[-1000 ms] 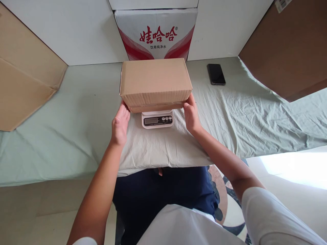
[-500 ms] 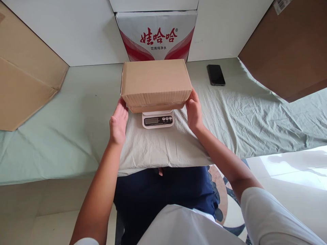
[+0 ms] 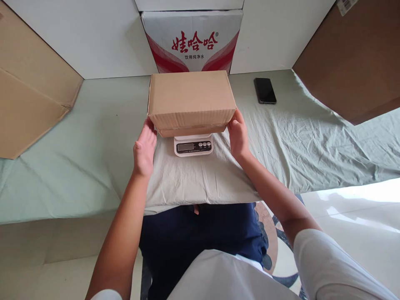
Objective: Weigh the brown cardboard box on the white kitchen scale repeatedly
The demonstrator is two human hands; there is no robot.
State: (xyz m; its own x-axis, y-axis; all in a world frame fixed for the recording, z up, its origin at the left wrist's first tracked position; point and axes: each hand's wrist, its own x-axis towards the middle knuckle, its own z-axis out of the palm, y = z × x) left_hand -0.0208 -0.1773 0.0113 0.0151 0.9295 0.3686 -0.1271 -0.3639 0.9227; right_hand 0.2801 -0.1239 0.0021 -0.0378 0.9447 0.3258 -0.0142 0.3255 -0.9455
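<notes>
A brown cardboard box rests over a small white kitchen scale, covering its platform. The scale's front, with a grey display and several buttons, sticks out below the box; no digits can be made out on it. My left hand is against the box's left side, fingers running along it and their tips partly hidden. At the opposite side, my right hand grips the lower right corner, its fingers partly behind the box. The box is held between both hands.
A white and red printed carton stands behind the box. A black phone lies to the right on the green cloth. Large cardboard pieces stand at the left and right. The cloth-covered surface ends just before my lap.
</notes>
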